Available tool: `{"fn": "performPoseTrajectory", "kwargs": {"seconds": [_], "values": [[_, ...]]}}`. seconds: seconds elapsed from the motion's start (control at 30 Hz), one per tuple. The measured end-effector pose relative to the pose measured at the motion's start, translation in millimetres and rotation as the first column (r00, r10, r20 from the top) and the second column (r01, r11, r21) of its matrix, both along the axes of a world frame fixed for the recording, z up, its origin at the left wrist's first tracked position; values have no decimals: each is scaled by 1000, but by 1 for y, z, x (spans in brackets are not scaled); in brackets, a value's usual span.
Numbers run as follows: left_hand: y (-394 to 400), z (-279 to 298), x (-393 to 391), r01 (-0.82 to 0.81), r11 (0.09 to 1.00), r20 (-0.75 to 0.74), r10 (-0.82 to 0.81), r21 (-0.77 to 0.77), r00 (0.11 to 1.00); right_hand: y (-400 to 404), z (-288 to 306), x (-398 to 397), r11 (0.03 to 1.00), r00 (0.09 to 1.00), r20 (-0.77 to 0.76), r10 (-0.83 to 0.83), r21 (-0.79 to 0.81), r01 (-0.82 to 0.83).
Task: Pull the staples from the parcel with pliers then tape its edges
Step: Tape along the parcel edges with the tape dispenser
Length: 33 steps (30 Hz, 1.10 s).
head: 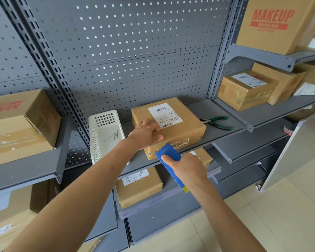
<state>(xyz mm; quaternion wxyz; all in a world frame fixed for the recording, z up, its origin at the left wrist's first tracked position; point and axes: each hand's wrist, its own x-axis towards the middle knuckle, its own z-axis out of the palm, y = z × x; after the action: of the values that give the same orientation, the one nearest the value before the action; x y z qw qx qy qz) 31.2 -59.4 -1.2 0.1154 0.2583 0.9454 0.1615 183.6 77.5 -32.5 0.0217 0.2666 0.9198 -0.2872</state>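
- While my left hand [147, 134] lies flat on the near left corner of the parcel [168, 124], fingers spread over the top and thumb hooked down the front face, the box sits square on the grey metal shelf [224, 124].
- That parcel is a low, flat carton of plain brown cardboard with a white shipping label [165, 115] stuck on its lid, printed with barcodes.
- Along its front lower edge runs a strip of glossy tape [182, 143], wrinkled and scuffed white in places.
- My right hand [186, 168] is closed around a blue tape dispenser [170, 163] (a flat, slab-like tool with a yellow tip at its lower end), thumb pressed on its broad face.
- Its toothed upper edge touches the parcel's front face, right at the taped strip.
- Beside the parcel, to its right on the same shelf, lie the pliers [217, 122], their green rubbery handles splayed apart, clear of both hands.
- Left of the parcel stands a white plastic basket [105, 131] with a grid of square holes in its wall; a few thin bent metal staples [114, 137] rest on its floor.
- Behind everything rises a grey perforated back panel [127, 57], dotted with small round holes.
- Other brown cartons fill neighbouring shelves, 1 of them, the makeup box [269, 22], stamped in red letters.
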Motion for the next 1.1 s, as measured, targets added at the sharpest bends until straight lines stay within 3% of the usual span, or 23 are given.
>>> {"fn": "performPoseTrajectory", "kwargs": {"seconds": [0.73,0.9,1.1], "values": [[1,-2,-3,-37,999,13,36,31,999,6,0,1,981,999,-22,45,190,-40],[2,-4,-4,-44,998,13,44,39,999,8,-8,11,984,998,48,51,171,-58],[2,-7,-3,-49,999,-4,49,24,999,18,-14,20,993,1000,28,13,118,-16]]}}
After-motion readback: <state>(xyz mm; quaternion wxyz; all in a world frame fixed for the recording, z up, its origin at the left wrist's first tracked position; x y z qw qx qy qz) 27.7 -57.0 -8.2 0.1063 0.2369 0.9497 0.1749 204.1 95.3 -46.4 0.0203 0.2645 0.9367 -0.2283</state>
